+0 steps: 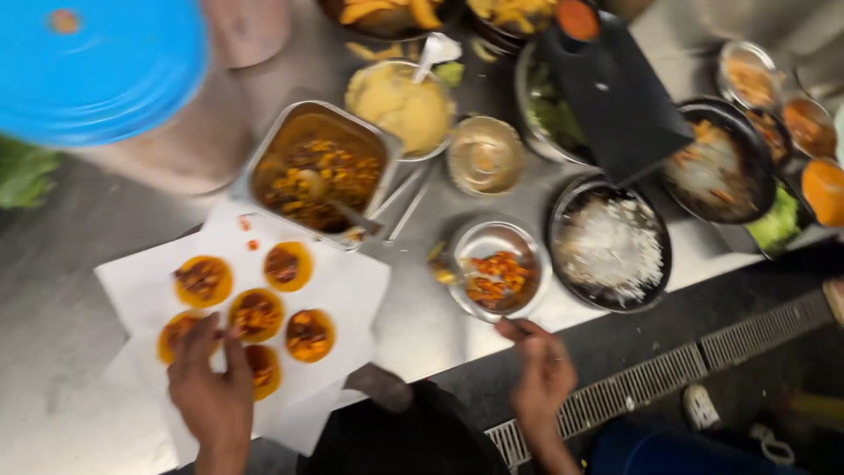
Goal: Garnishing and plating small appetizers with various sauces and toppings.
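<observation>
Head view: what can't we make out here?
- Left hand: covers part of the small filled shells on the white paper; fingertip contact lost to motion blur.
- Right hand: seems to pinch something thin; too blurred to identify.
- Blue round lid: cut off by top and left edges.
- Black flat utensil: hides part of the greens bowl.

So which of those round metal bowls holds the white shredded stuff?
The dark round metal bowl at the counter's front edge, right of the smaller steel bowl of orange pieces; only it holds white shreds.

Bare hands (211, 396), dark top, blue trousers.
</observation>
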